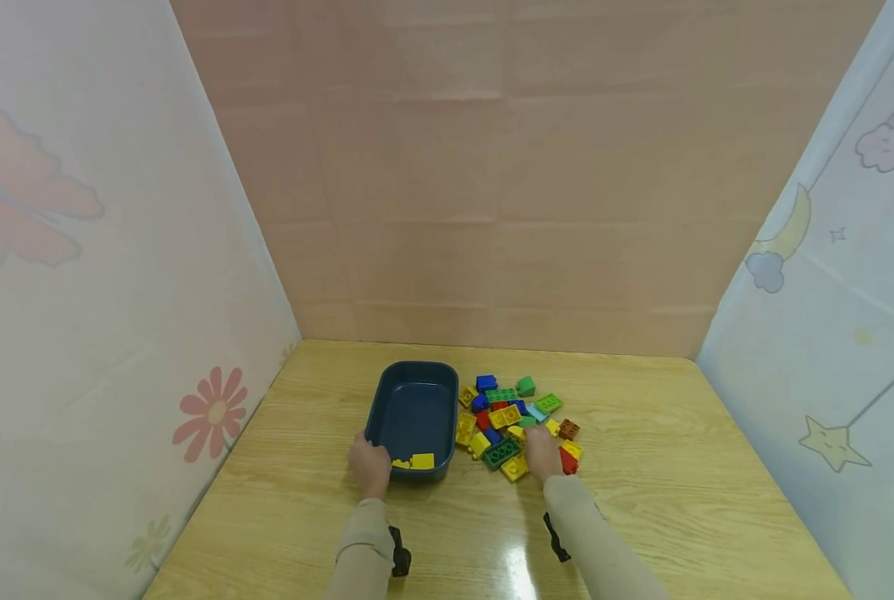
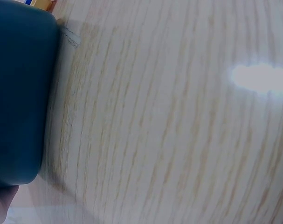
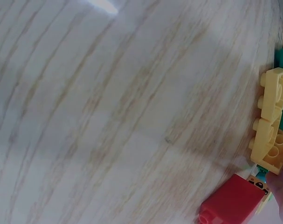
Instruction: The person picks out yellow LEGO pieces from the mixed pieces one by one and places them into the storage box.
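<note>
My left hand (image 1: 370,467) grips the near left rim of a dark blue plastic bin (image 1: 415,364). Inside the bin, yellow toy building bricks (image 1: 422,461) lie at the near end. To the right of the bin, my right hand (image 1: 542,454) reaches down into a loose pile of building bricks (image 1: 502,451). In the right wrist view, its fingers (image 3: 277,189) are beside a yellow brick (image 3: 267,140) and a red brick (image 3: 234,201); whether they pinch anything is hidden. The left wrist view shows the bin's side (image 2: 22,93) with part of the left hand below it.
The pile holds blue, green, red, yellow and brown bricks, among them a brown brick (image 1: 569,429) at its right edge. All stands on a wooden table (image 1: 641,483). A plain brown backdrop (image 1: 491,208) rises behind, with patterned side walls left and right.
</note>
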A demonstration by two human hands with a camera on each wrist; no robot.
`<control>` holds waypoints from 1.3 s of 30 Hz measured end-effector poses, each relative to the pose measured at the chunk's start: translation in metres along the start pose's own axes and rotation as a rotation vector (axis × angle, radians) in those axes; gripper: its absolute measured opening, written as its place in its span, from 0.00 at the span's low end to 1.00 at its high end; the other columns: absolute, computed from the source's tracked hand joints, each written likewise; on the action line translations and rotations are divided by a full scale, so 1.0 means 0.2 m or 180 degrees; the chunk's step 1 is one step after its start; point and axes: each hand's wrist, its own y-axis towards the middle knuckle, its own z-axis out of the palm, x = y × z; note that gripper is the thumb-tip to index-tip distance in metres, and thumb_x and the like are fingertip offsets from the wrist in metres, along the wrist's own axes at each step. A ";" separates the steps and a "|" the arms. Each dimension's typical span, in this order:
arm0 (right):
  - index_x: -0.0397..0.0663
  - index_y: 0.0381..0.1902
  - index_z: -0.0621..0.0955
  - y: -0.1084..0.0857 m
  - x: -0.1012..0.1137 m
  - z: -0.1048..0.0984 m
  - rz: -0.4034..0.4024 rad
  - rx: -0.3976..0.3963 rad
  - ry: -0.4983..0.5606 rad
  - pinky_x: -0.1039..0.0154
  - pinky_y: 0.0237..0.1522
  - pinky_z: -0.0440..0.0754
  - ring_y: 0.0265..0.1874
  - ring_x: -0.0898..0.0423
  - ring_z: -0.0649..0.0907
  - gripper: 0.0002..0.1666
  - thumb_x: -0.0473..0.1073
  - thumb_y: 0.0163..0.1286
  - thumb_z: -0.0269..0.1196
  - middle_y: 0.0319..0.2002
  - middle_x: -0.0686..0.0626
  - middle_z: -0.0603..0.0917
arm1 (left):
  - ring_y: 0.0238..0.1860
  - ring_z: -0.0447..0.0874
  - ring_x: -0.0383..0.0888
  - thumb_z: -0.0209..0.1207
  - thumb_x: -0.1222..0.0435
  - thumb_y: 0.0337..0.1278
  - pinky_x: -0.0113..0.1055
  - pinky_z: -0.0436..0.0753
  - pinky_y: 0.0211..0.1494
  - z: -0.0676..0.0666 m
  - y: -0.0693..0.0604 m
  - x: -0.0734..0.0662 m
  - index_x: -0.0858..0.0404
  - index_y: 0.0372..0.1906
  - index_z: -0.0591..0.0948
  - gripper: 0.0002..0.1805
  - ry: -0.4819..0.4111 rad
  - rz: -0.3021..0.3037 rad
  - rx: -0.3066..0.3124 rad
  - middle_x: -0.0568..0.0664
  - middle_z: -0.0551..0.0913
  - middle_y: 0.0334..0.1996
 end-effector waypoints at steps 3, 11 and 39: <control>0.34 0.27 0.79 0.00 0.00 0.00 -0.0021 -0.0005 0.0033 0.58 0.28 0.77 0.26 0.50 0.78 0.08 0.23 0.57 0.54 0.23 0.44 0.78 | 0.41 0.76 0.65 0.48 0.82 0.42 0.53 0.76 0.39 0.00 0.00 0.00 0.80 0.49 0.72 0.22 0.0003 -0.0020 -0.0003 0.73 0.76 0.40; 0.36 0.21 0.76 -0.01 -0.02 0.02 -0.0157 -0.0127 0.0087 0.59 0.26 0.74 0.23 0.52 0.75 0.10 0.21 0.55 0.54 0.20 0.46 0.74 | 0.42 0.76 0.64 0.47 0.82 0.42 0.53 0.76 0.40 0.01 0.00 0.01 0.81 0.49 0.71 0.22 0.0012 -0.0057 0.0026 0.73 0.76 0.41; 0.34 0.20 0.77 -0.01 0.00 -0.02 -0.0597 -0.1067 0.0005 0.58 0.29 0.77 0.28 0.48 0.77 0.06 0.22 0.51 0.60 0.25 0.43 0.79 | 0.40 0.76 0.65 0.48 0.82 0.43 0.53 0.76 0.39 0.00 0.00 -0.01 0.80 0.48 0.72 0.21 0.0005 -0.0029 -0.0036 0.73 0.76 0.39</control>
